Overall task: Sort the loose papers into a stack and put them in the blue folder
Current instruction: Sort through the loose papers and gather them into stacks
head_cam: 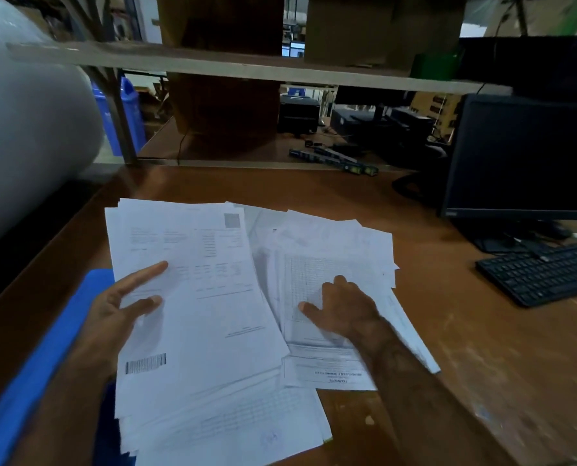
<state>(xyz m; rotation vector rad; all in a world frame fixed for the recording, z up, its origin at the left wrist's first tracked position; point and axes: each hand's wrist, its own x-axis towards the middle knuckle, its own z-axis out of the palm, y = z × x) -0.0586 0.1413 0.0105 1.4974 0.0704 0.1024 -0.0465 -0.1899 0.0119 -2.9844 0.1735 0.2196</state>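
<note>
The loose papers point(331, 264) lie in two overlapping heaps near the front edge of the tabletop point(482, 348). The left hand point(119, 307) holds the tidier heap point(206, 314) at its left margin, thumb and forefinger lying nearly straight on the top sheet; the other fingers are hidden beneath, so it seems to carry the heap rather than clamp it. The right hand point(341, 307) rests flat, fingers spread, on a gridded sheet point(307, 280) atop the untidy fan of pages to the right.

That fan sits just right of the held heap and partly tucked under its right edge, its sheets skewed at several angles, while the held heap's long axis runs away from the person, leaning slightly left. The right hand is plainly the nearer one to the scattered pages, so gathering them leftward onto the heap looks like its job. The blue folder point(55, 348) lies under the left forearm along the tabletop's left edge, touching the heap's near-left corner.

The top sheet bears a barcode point(146, 363) near its lower left and a blurred square code point(232, 220) near its upper right. An upside-down heading shows on a sheet near the right wrist; the print is too soft to read.
</note>
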